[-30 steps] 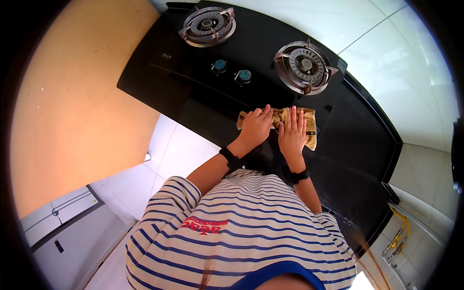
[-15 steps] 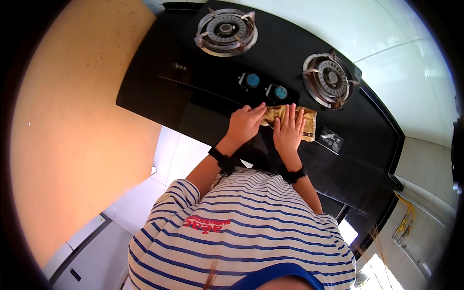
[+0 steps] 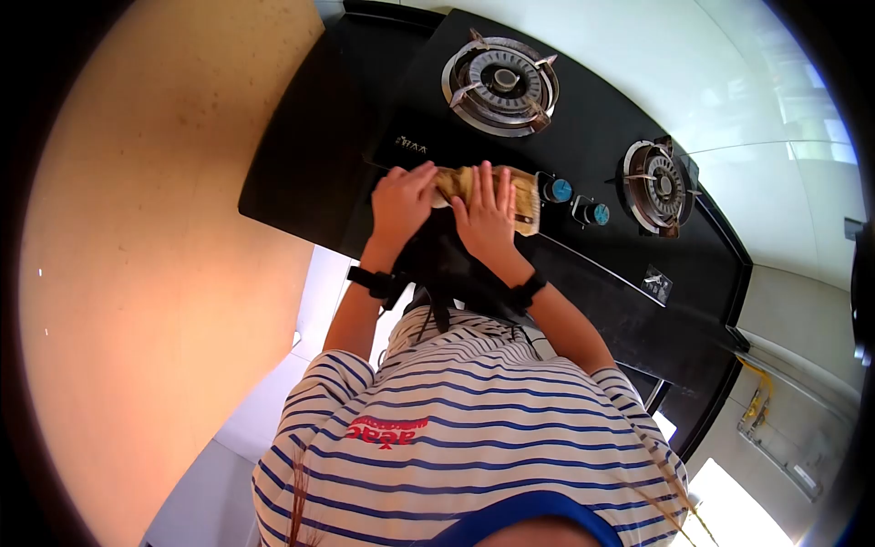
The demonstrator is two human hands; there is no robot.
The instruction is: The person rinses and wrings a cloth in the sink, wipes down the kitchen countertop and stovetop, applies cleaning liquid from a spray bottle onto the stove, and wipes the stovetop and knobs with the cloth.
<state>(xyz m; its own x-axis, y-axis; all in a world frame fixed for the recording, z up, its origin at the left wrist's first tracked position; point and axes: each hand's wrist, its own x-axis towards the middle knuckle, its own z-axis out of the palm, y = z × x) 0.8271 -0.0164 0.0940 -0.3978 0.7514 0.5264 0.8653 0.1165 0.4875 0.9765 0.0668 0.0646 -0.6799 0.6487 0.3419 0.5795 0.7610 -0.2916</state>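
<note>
A brown-yellow cloth (image 3: 526, 202) lies on the black glass stove top (image 3: 365, 118), left of two blue-topped control knobs (image 3: 557, 190). My right hand (image 3: 489, 223) rests flat on the cloth, fingers stretched out and pressing it down. At the cloth's left end is my left hand (image 3: 399, 208), its fingers bent and closed on the edge; part of the grip is hidden. Both wrists wear black bands.
Two gas burners with metal pan supports, a left burner (image 3: 504, 80) and a right burner (image 3: 663, 184), stand behind the cloth. A tan panel (image 3: 164, 228) rises on the left. White tiled wall (image 3: 729, 91) runs along the back.
Both hands and the cloth have slid left along the stove front, from just in front of the knobs to their left. The camera view has shifted too, so the stove appears farther right.
</note>
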